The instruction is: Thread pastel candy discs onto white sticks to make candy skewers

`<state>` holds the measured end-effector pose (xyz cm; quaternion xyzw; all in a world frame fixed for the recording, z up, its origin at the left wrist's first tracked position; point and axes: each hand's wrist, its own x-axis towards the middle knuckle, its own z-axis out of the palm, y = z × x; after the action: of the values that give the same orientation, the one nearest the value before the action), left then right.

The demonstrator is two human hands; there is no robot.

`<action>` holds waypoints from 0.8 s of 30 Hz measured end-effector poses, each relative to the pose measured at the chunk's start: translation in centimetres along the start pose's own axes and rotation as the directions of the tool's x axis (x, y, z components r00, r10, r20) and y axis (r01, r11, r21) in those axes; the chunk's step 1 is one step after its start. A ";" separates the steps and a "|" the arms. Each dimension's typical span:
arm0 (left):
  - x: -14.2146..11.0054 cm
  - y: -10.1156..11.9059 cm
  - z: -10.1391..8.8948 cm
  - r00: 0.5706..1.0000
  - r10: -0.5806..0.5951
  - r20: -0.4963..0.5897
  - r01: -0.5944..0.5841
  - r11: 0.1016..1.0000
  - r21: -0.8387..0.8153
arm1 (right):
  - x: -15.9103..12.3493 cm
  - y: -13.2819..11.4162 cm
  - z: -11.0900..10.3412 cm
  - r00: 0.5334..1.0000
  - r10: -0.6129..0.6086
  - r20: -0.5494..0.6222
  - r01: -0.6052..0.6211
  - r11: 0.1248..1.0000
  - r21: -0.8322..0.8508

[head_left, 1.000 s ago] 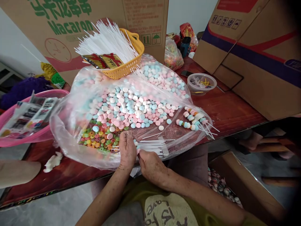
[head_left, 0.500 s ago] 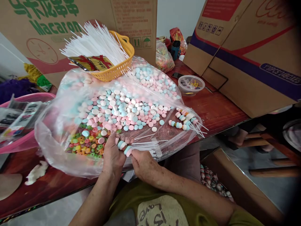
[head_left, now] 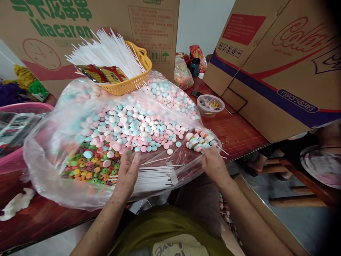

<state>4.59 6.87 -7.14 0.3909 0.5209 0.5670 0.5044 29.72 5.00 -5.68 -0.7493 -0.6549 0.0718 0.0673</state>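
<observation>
My right hand (head_left: 215, 165) is closed at the stick end of a candy skewer (head_left: 194, 143), strung with pink, white, blue and brown pieces. That skewer lies against other candy skewers (head_left: 206, 135) on the clear plastic sheet's right side. My left hand (head_left: 128, 172) is open and holds nothing, its fingers loosely apart. It hovers between the ring-shaped gummies (head_left: 92, 167) and a row of white sticks (head_left: 156, 176). Beyond both hands spreads a heap of pink, white and blue round candies (head_left: 144, 128).
A yellow basket (head_left: 128, 85) of white sticks stands behind the candies. Cardboard boxes (head_left: 112, 42) rise at the back and right. A clear tub (head_left: 210, 106) sits on the right, a pink basket (head_left: 10, 163) on the left. A wooden stool (head_left: 298, 202) stands beyond the table.
My right hand has moved right with the candy skewer, bringing it to the other skewers. My left hand has let go of it and opened. The view has shifted slightly.
</observation>
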 end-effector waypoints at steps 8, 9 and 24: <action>-1.3 -1.0 -0.9 0.923 0.246 0.297 -0.357 0.837 0.415 | 1.1 2.9 0.0 0.989 0.150 -0.005 -0.146 0.953 -0.266; -1.2 -1.2 -1.1 0.906 0.290 0.309 -0.409 0.786 0.463 | 1.0 2.5 0.0 0.988 0.157 -0.009 -0.153 0.949 -0.276; -1.2 -1.9 -1.7 0.793 0.225 0.566 -0.591 0.506 0.627 | 2.8 2.4 -2.5 0.945 0.275 0.177 -0.205 0.921 -0.332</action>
<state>3.44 5.26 -9.20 0.7939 0.4829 0.2911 0.2277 32.89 7.40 -3.75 -0.8128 -0.5641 0.0587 -0.1330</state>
